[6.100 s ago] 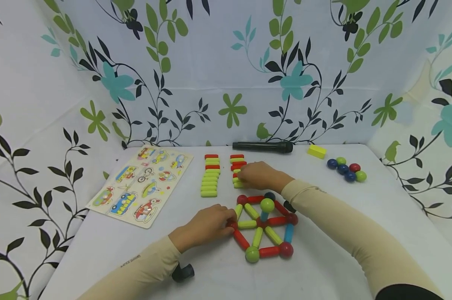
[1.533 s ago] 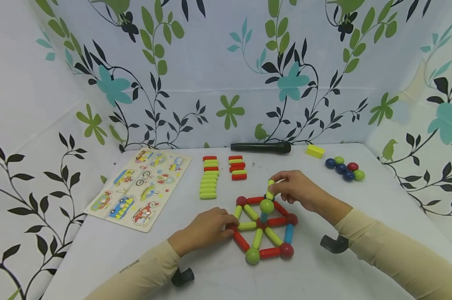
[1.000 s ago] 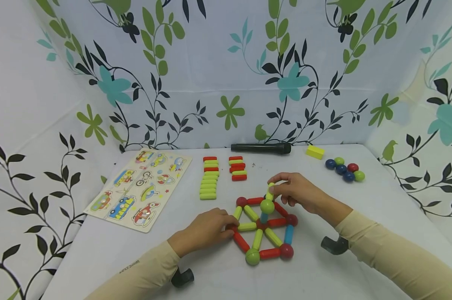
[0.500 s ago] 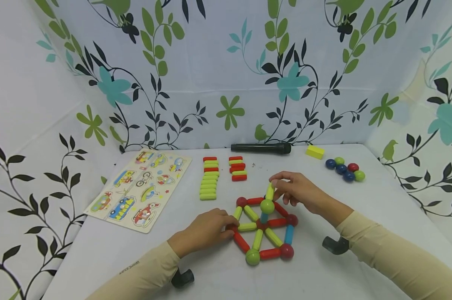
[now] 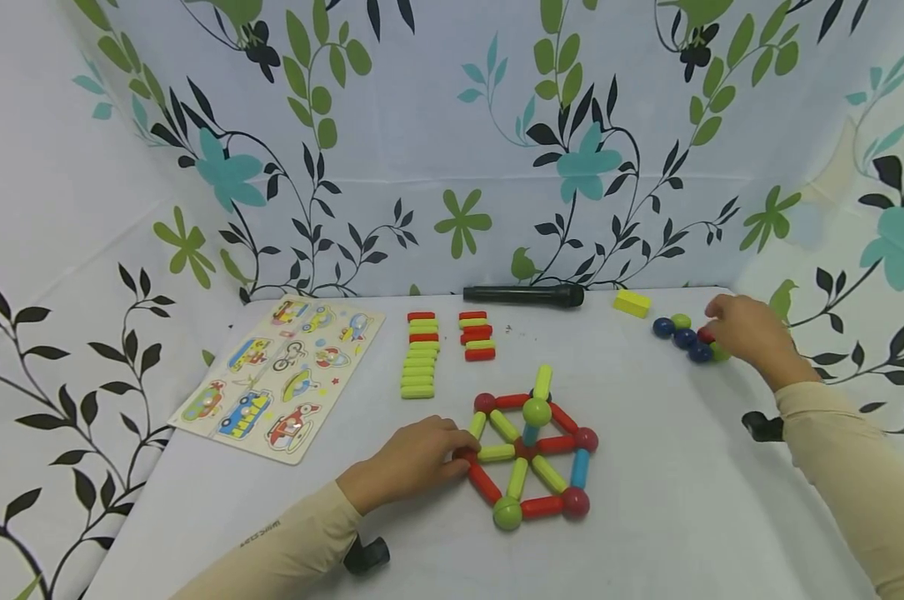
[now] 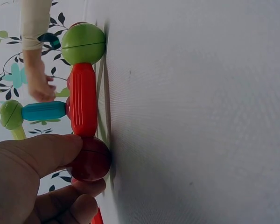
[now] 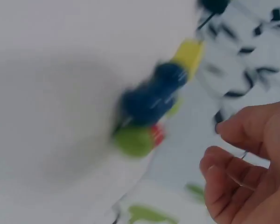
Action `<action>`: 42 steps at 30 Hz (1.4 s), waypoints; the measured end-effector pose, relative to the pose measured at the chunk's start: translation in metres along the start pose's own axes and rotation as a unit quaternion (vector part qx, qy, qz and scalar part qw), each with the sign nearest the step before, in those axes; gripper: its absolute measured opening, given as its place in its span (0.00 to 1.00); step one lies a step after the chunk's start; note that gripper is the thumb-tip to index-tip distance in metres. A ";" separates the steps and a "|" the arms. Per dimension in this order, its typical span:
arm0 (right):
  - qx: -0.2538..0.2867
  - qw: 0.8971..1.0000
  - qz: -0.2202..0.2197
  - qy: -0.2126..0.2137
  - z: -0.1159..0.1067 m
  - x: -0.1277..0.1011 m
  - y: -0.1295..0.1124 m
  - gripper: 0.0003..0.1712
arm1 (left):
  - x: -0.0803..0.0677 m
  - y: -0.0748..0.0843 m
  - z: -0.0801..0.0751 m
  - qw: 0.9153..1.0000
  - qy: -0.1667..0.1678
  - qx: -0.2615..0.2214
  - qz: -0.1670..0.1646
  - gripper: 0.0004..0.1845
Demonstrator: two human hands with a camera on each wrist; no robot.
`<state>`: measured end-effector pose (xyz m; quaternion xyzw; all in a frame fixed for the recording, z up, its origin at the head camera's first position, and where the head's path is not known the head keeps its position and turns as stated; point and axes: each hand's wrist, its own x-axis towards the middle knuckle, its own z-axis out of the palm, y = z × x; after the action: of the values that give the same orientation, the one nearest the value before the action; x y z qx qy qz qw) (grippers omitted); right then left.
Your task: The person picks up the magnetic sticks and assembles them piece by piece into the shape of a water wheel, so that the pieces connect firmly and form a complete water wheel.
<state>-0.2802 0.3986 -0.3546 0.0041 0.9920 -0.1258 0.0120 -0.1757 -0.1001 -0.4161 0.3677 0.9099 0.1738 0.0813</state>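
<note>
A wheel-shaped frame of magnetic rods and balls lies on the table, its red rods (image 5: 485, 483) forming part of the outer ring. My left hand (image 5: 414, 457) pinches the dark red ball (image 6: 91, 159) at its left corner between thumb and fingers. From the hub a blue rod (image 6: 44, 111) stands up to a green ball (image 5: 536, 412), and a yellow-green rod (image 5: 543, 382) rises from that ball. My right hand (image 5: 751, 332) is over a cluster of balls, blue (image 5: 684, 337), red and green, with nothing between its parted thumb and fingers (image 7: 224, 161).
Two columns of red and yellow-green rods (image 5: 419, 358) lie behind the frame. A picture puzzle board (image 5: 282, 375) is at left. Along the back are a black microphone (image 5: 522, 295) and a yellow block (image 5: 631, 303). Patterned cloth hangs behind the table.
My right hand brought a yellow-green rod from the right column onto the upper green ball and let it go. It then moved right to the balls. My left hand stays put.
</note>
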 end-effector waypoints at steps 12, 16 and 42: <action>-0.006 0.998 0.003 -0.064 0.028 -0.003 0.061 0.27 | -0.001 0.002 -0.002 1.000 -0.003 -0.003 -0.004 0.13; -0.007 0.999 0.005 -0.047 0.033 -0.003 0.065 0.26 | 0.000 0.002 -0.001 1.000 -0.007 -0.006 -0.005 0.13; 0.223 0.936 -0.243 -0.125 0.031 -0.025 -0.149 0.25 | 0.000 0.002 -0.002 1.000 -0.007 -0.008 -0.004 0.14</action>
<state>-0.2562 0.2466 -0.3464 -0.2503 0.8997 -0.3422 0.1039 -0.1748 -0.0997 -0.4139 0.3648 0.9093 0.1778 0.0916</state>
